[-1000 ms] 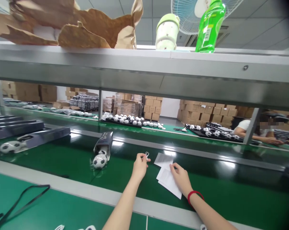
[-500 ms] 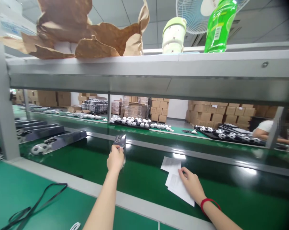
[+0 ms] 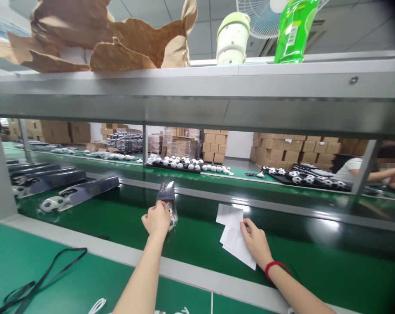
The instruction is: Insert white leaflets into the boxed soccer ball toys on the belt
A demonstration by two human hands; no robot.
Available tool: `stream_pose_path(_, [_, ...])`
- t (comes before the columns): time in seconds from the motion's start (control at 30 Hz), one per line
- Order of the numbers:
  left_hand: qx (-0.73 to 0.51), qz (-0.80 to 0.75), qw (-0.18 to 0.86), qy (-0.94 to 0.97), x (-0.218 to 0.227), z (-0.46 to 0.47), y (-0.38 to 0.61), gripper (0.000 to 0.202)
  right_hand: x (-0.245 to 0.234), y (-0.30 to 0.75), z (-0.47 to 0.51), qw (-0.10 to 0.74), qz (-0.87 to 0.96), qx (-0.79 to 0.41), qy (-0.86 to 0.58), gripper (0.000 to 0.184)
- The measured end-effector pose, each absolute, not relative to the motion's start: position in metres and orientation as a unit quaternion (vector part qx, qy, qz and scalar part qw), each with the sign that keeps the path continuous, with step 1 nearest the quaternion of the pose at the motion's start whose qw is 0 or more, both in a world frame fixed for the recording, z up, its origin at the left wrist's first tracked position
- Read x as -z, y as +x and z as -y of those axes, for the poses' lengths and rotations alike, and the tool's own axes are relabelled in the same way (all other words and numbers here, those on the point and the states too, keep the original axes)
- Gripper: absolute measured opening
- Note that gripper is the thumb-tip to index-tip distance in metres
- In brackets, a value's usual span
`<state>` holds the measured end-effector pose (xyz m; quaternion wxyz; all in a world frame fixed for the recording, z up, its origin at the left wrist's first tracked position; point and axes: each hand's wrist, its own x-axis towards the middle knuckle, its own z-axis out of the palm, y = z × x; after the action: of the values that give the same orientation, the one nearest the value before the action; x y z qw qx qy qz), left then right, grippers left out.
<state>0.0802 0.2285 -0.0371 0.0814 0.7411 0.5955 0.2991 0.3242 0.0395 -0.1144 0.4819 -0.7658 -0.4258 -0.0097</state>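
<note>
My left hand (image 3: 156, 219) is closed at the near end of a dark printed box (image 3: 166, 192) over the green belt. A small black-and-white football (image 3: 172, 221) pokes out beside my fingers, and what exactly they pinch is partly hidden. To the right, my right hand (image 3: 255, 240), with a red band at the wrist, pinches the edge of white printed leaflets (image 3: 237, 244). These overlap and fan out just above or on the belt.
Several similar boxes with footballs (image 3: 89, 192) lie on the green belt (image 3: 125, 226) at left. A black strap (image 3: 50, 270) rests on the near table edge. Overhead runs a grey shelf (image 3: 197, 83). Across the line, a person (image 3: 354, 168) sits by trays of footballs (image 3: 305, 176).
The box by my left hand has turned more into view, and its football now shows. My right hand still holds the leaflets. The whole view has shifted slightly.
</note>
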Motion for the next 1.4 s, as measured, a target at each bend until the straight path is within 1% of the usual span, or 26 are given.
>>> stream_pose_path(0.33, [-0.27, -0.587, 0.051, 0.761, 0.036, -0.23, 0.087, 0.02, 0.112, 0.321, -0.038, 0.46, 0.453, 0.041, -0.763, 0.03])
stream_pose_path(0.6, [-0.258, -0.59, 0.026, 0.765, 0.047, -0.228, 0.093, 0.029, 0.116, 0.324, -0.035, 0.455, 0.45, 0.027, -0.768, 0.032])
stream_pose_path(0.67, [-0.264, -0.592, 0.022, 0.761, 0.048, -0.225, 0.093, 0.03, 0.115, 0.326, -0.035, 0.446, 0.45, 0.044, -0.773, 0.033])
stream_pose_path(0.73, [-0.274, -0.588, 0.025, 0.76, 0.046, -0.223, 0.094, 0.026, 0.105, 0.327, -0.037, 0.424, 0.454, 0.081, -0.78, 0.035])
stream_pose_path(0.8, [-0.292, -0.581, 0.034, 0.759, 0.042, -0.22, 0.094, 0.024, 0.084, 0.324, -0.042, 0.372, 0.473, 0.141, -0.786, 0.035])
stream_pose_path(0.83, [-0.303, -0.579, 0.04, 0.756, 0.039, -0.219, 0.095, 0.024, 0.069, 0.32, -0.046, 0.33, 0.493, 0.177, -0.785, 0.033])
stream_pose_path(0.9, [-0.326, -0.576, 0.053, 0.747, 0.032, -0.216, 0.094, 0.026, 0.035, 0.306, -0.06, 0.209, 0.552, 0.247, -0.768, 0.031])
stream_pose_path(0.97, [-0.345, -0.575, 0.068, 0.739, 0.026, -0.215, 0.093, 0.027, 0.005, 0.285, -0.077, 0.066, 0.626, 0.284, -0.723, 0.034])
stream_pose_path(1.0, [-0.352, -0.573, 0.076, 0.736, 0.023, -0.214, 0.093, 0.027, -0.007, 0.274, -0.087, 0.035, 0.65, 0.282, -0.705, 0.034])
stream_pose_path(1.1, [-0.363, -0.564, 0.097, 0.736, 0.02, -0.212, 0.092, 0.028, -0.02, 0.244, -0.113, -0.027, 0.708, 0.251, -0.66, 0.028])
stream_pose_path(1.23, [-0.365, -0.546, 0.12, 0.744, 0.021, -0.211, 0.093, 0.026, -0.003, 0.223, -0.131, -0.105, 0.736, 0.206, -0.636, 0.019])
stream_pose_path(1.3, [-0.366, -0.534, 0.128, 0.751, 0.022, -0.211, 0.094, 0.025, 0.007, 0.22, -0.136, -0.127, 0.723, 0.197, -0.649, 0.019])
stream_pose_path(1.4, [-0.365, -0.514, 0.137, 0.764, 0.025, -0.211, 0.096, 0.023, 0.013, 0.22, -0.145, -0.131, 0.704, 0.191, -0.672, 0.02])
